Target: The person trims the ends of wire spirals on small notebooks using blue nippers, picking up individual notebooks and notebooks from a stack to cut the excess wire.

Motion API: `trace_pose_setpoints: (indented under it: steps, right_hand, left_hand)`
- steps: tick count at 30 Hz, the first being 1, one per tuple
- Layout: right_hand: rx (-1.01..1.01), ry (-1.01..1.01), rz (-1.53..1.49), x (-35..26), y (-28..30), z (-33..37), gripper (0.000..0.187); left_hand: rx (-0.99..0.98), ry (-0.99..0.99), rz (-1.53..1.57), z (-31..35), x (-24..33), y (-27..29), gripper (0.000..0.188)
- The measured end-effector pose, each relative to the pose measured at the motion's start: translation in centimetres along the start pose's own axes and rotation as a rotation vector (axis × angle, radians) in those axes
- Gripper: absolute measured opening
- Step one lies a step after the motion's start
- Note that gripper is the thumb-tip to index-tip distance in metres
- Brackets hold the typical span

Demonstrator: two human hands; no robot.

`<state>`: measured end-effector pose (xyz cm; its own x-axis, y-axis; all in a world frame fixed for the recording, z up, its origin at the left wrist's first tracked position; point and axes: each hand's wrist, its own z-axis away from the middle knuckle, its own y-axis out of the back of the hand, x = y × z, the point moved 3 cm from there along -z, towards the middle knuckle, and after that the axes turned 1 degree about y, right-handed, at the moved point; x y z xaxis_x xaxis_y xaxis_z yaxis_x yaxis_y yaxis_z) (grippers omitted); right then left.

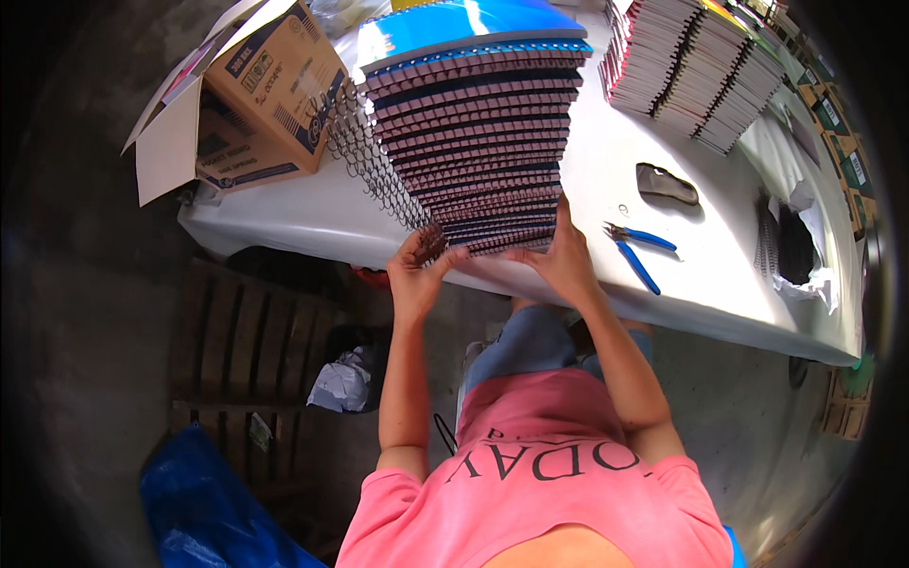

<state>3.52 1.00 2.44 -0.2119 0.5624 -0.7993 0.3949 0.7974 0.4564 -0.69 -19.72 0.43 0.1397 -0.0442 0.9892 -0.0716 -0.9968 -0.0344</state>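
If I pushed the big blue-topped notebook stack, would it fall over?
The notebook stack might tip, since it's piled tall. It's probably heavy, with so many layers. Its shiny blue cover looks slick, so that might slide.

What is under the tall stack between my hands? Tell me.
The white table shows on both sides of the stack; whatever lies directly beneath it is covered.

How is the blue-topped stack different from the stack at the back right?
The blue-topped stack shows a side striped dark and brownish; the back-right stack shows whitish page edges with black coil bands.
The left hand and right hand touch the blue-topped stack's lower end; no hand touches the back-right stack.
Both are piled up on the white table.
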Motion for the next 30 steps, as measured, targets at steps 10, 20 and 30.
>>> trace_pose_setpoints:
  steps: [10,20,30]
  right_hand:
    - [-0.125,-0.132,-0.113,0.9,0.4,-2.1,0.096]
    - [-0.065,0.031,0.166,0.5,3.8,-1.1,0.097]
    - [-0.085,-0.176,0.965,4.1,11.6,4.9,0.073]
  left_hand:
    - [0.141,0.043,-0.074,1.5,-1.8,-0.8,0.035]
    - [0.121,0.142,0.114,2.2,-1.3,-1.0,0.034]
    - [0.035,0.096,0.198,3.1,-2.4,-0.6,0.036]
